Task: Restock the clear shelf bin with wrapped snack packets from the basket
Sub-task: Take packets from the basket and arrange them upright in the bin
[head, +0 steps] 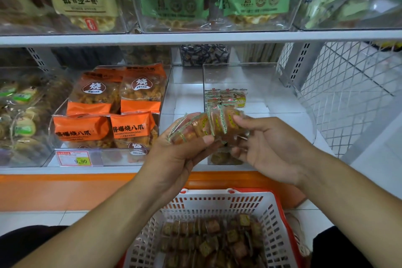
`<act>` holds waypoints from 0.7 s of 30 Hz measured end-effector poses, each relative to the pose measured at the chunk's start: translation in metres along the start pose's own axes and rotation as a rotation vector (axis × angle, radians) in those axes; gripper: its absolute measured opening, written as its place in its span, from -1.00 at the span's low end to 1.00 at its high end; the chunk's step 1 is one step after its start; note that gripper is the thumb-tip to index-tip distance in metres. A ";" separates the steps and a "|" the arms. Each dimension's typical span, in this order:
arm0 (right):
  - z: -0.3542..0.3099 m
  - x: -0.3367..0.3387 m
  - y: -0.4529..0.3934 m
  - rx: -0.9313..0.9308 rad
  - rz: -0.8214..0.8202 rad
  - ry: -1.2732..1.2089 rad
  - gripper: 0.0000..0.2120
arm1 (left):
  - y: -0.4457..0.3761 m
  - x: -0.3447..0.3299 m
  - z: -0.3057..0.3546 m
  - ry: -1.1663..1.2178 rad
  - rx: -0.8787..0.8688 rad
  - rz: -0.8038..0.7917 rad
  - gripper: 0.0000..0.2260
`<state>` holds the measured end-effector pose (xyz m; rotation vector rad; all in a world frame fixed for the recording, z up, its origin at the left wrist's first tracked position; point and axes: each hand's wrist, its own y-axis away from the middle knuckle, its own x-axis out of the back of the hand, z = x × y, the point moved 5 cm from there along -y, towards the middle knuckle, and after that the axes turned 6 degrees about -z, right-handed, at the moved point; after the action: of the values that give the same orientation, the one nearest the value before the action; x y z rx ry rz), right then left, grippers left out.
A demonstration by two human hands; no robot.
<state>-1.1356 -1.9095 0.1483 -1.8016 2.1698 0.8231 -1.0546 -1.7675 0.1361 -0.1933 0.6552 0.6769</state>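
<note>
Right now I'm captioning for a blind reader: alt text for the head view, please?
Both the left hand and right hand hold a row of wrapped snack packets before a nearly empty clear shelf bin, above a white basket of more packets.

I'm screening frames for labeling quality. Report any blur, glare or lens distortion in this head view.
Head view: wide-angle bending curves the shelf edge and the frame corners; glare streaks the clear shelf bin; the packets held between the left hand and the right hand look slightly soft; the basket stays fairly sharp; lighting is even, with few shadows.
</note>
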 end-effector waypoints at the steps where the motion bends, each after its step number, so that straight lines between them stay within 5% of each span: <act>1: 0.005 -0.002 0.000 -0.018 0.004 -0.003 -0.67 | 0.000 -0.001 0.001 -0.049 -0.030 -0.007 -0.62; 10: 0.027 -0.016 0.003 -0.146 -0.068 -0.282 -0.63 | 0.014 -0.005 0.021 -0.957 -0.463 0.101 -0.57; 21: -0.001 -0.006 -0.004 -0.027 -0.028 -0.289 -0.67 | 0.001 -0.006 0.024 -1.164 -0.516 0.115 -0.59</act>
<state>-1.1298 -1.9054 0.1508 -1.6057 1.9546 1.0386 -1.0467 -1.7611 0.1591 -0.1993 -0.6378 0.9193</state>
